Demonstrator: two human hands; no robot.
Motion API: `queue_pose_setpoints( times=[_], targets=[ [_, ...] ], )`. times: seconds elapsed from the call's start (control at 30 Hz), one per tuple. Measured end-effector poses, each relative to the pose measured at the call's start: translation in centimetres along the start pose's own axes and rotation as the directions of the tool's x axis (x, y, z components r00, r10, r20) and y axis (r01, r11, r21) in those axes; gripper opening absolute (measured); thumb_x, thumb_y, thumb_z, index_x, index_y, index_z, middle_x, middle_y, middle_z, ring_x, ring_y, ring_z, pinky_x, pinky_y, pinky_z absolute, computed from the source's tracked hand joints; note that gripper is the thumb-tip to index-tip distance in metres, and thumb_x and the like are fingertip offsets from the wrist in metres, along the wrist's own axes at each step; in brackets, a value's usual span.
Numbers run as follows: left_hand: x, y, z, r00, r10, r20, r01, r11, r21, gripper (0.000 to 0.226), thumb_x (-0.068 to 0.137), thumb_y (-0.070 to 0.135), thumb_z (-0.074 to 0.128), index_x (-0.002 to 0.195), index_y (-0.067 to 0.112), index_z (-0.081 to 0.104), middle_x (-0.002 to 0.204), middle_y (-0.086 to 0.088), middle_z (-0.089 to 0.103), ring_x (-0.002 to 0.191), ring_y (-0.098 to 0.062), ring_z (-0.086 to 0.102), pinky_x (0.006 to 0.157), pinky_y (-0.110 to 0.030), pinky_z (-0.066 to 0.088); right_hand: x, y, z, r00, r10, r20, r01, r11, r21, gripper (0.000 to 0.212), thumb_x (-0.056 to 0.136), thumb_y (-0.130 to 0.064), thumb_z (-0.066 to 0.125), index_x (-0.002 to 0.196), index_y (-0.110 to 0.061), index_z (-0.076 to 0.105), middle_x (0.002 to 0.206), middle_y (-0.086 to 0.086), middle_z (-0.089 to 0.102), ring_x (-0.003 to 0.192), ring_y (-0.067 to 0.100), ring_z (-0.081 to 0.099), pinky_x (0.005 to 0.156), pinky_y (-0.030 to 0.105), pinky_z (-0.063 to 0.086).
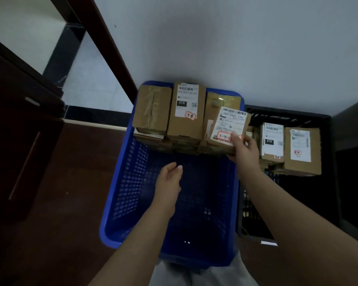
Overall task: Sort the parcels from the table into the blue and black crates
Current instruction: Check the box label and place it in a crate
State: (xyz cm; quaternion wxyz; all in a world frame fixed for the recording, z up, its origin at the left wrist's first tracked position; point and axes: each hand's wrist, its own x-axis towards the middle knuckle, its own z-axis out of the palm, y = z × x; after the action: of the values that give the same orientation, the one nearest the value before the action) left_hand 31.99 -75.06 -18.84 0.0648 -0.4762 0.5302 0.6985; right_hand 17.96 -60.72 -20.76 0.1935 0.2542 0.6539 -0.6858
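A blue crate point(130, 195) stands on the floor below me, with a black crate point(310, 118) to its right. Several brown cardboard parcels are stacked along the blue crate's far end, among them a labelled one point(186, 112). My right hand point(244, 147) grips the near edge of a labelled parcel point(228, 125) at the right of that stack, tilted above the others. My left hand point(170, 178) hovers over the blue crate's bare middle, fingers loosely curled, holding nothing. Two labelled parcels point(302, 149) lie in the black crate.
A white wall rises behind the crates. Dark wooden furniture point(19, 141) stands at the left and a dark table edge point(353, 124) at the far right. A brown door frame point(103, 44) slants at the upper left. The floor is dark brown.
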Motion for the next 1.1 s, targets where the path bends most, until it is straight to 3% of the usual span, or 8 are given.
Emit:
queue_pose_setpoints(
  times=[0.13,0.27,0.4,0.57,0.7,0.8,0.93,1.1],
  targets=[
    [0.3,-1.0,0.7,0.996,-0.034,-0.085,0.032,0.999,-0.023,0.023,0.098,0.029,0.055,0.121,0.025,0.054,0.128,0.002,0.056,0.113,-0.012,0.054,0.096,-0.035,0.045,4.3,-0.3,0.4,0.998,-0.018,0.063,0.027,0.991,-0.132,0.063,0.09,-0.04,0.066,0.143,-0.02,0.04,0.133,0.001,0.055,0.111,0.019,0.062,0.096,0.043,0.052],
    [0.3,-1.5,1.0,0.985,-0.073,-0.158,0.066,0.997,-0.047,0.029,0.099,0.028,0.054,0.126,0.02,0.055,0.127,0.0,0.057,0.112,-0.014,0.056,0.099,-0.04,0.047,7.0,-0.2,1.0,0.993,-0.024,0.115,0.059,0.95,-0.307,0.063,0.093,-0.042,0.06,0.147,-0.022,0.036,0.129,-0.004,0.055,0.115,0.018,0.057,0.101,0.04,0.048],
    [0.0,-1.6,1.1,0.975,-0.086,-0.205,0.078,0.996,-0.048,0.022,0.1,0.027,0.053,0.121,0.023,0.057,0.127,0.0,0.058,0.113,-0.015,0.057,0.1,-0.042,0.048,8.3,0.3,0.5,0.986,-0.044,0.164,0.121,0.857,-0.5,0.056,0.096,-0.049,0.051,0.142,-0.018,0.044,0.13,0.0,0.059,0.116,0.021,0.057,0.099,0.038,0.048],
    [-0.7,-1.6,1.3,0.971,-0.079,-0.228,0.07,0.996,-0.047,0.018,0.1,0.026,0.053,0.117,0.025,0.057,0.125,0.001,0.059,0.114,-0.016,0.057,0.098,-0.039,0.047,7.6,0.2,0.0,0.979,-0.079,0.186,0.169,0.827,-0.536,0.058,0.096,-0.044,0.053,0.142,-0.011,0.04,0.121,-0.004,0.056,0.108,0.016,0.055,0.092,0.033,0.047],
    [-1.4,-1.4,1.5,0.981,-0.042,-0.189,0.042,0.999,-0.005,0.013,0.1,0.026,0.052,0.111,0.028,0.057,0.121,0.004,0.059,0.111,-0.014,0.057,0.096,-0.037,0.047,5.5,0.3,-1.4,0.971,-0.151,0.185,0.233,0.774,-0.589,0.061,0.096,-0.043,0.054,0.143,-0.008,0.037,0.134,0.007,0.052,0.116,0.02,0.052,0.088,0.029,0.043],
    [-2.2,-1.4,1.4,0.99,0.025,-0.137,-0.016,0.998,0.067,0.016,0.101,0.027,0.051,0.114,0.026,0.059,0.119,0.007,0.059,0.108,-0.009,0.057,0.097,-0.037,0.047,2.7,0.2,-3.1,0.952,-0.209,0.225,0.307,0.693,-0.653,0.057,0.098,-0.036,0.054,0.143,-0.007,0.038,0.138,0.009,0.048,0.122,0.023,0.049,0.091,0.027,0.04],
    [-3.9,-1.7,1.3,0.984,0.172,-0.046,-0.157,0.961,0.227,0.016,0.1,0.025,0.051,0.112,0.025,0.061,0.117,0.006,0.06,0.109,-0.011,0.057,0.095,-0.034,0.047,-1.5,0.0,-5.8,0.882,-0.336,0.33,0.459,0.45,-0.766,0.052,0.098,-0.039,0.052,0.14,-0.01,0.043,0.138,0.011,0.049,0.125,0.025,0.047,0.1,0.035,0.041],
    [-7.3,-2.4,0.6,0.915,0.354,0.191,-0.403,0.811,0.425,0.02,0.099,0.025,0.053,0.118,0.021,0.061,0.107,0.016,0.059,0.102,0.0,0.055,0.083,-0.018,0.043,-8.5,-0.1,-9.5,0.801,-0.437,0.409,0.535,0.217,-0.816,0.048,0.098,-0.036,0.051,0.138,-0.011,0.045,0.134,0.01,0.049,0.126,0.026,0.043,0.101,0.035,0.039]
  ],
)
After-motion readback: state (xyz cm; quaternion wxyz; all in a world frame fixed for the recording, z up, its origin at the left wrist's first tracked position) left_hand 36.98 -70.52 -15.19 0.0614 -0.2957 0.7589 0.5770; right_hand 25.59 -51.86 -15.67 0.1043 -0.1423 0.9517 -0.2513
